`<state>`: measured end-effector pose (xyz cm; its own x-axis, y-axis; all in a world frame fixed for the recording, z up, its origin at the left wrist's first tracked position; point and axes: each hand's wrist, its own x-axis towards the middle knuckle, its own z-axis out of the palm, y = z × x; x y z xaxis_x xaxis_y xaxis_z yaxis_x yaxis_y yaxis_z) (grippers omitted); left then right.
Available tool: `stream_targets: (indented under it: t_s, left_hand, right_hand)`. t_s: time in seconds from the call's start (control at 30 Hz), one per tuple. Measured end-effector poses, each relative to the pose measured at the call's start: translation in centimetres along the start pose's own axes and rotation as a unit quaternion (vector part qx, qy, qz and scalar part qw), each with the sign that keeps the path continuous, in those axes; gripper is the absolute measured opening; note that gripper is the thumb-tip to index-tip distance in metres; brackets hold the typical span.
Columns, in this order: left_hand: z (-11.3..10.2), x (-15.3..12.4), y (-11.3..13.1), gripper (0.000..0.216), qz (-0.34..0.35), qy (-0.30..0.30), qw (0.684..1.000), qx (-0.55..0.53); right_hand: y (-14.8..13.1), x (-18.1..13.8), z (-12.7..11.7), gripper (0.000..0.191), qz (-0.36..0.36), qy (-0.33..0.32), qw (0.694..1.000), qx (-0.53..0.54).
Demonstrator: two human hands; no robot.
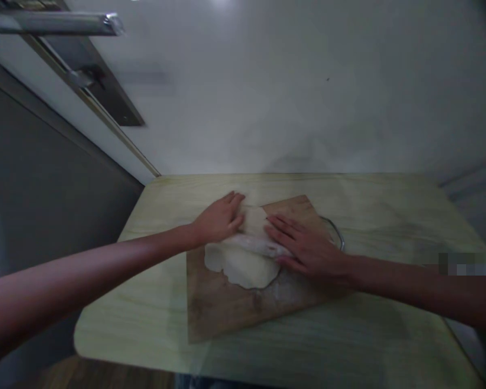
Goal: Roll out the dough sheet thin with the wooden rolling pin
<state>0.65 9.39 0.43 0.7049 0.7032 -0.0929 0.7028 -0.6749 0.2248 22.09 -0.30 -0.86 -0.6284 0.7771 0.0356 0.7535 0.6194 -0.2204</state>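
Note:
A pale rolling pin [256, 245], blurred, lies across a flattened sheet of dough [253, 271]. The dough has an uneven edge and spreads on a wooden cutting board [213, 320]. At the pin's left end is my left hand [218, 219], its fingers stretched out and the palm over the pin. My right hand [308, 248] rests over the other end, fingers extended and spread towards the dough. Both palms press on the pin rather than wrapping round it. The hands hide the pin's two ends and part of the dough's far portion.
The board lies at an angle on a light wooden table [125, 319], with a metal loop handle [338, 231] at its right corner. White flour marks the board near the dough. Behind the table stands a white door [308, 108] with a metal lever handle [60, 24].

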Motion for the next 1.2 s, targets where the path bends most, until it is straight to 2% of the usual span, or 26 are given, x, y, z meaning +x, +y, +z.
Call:
stream_targets:
  t_s: [0.27,0.53,0.67,0.8,1.0,1.1,1.2]
  left_hand:
    - [0.5,0.0,0.5,0.053,-0.110,0.030,0.993,0.037]
    - [1.1,-0.6,0.8,0.053,-0.169,0.033,0.984,0.051]
    - [1.0,-1.3,1.4,0.051,-0.180,0.056,0.980,0.062]
    - [1.2,-3.1,2.4,0.048,-0.175,0.090,0.978,0.073]
    - [2.8,-8.3,4.4,0.044,-0.122,0.174,0.971,0.105]
    - [3.6,-10.2,5.0,0.044,-0.123,0.187,0.969,0.107]
    - [3.9,-10.7,5.4,0.044,-0.138,0.184,0.968,0.102]
  right_hand:
    - [0.4,-0.1,0.8,0.060,0.091,0.050,0.994,-0.029]
    - [0.3,-0.2,1.1,0.056,0.141,0.060,0.987,-0.054]
    - [-0.6,-0.6,1.0,0.052,0.144,0.091,0.981,-0.088]
    - [-3.1,-1.4,0.9,0.056,0.162,0.114,0.972,-0.126]
    - [-7.7,-3.2,2.0,0.053,0.190,0.148,0.959,-0.147]
    - [-8.5,-3.5,2.5,0.050,0.188,0.172,0.955,-0.152]
    - [-8.4,-3.3,2.6,0.049,0.187,0.181,0.953,-0.154]
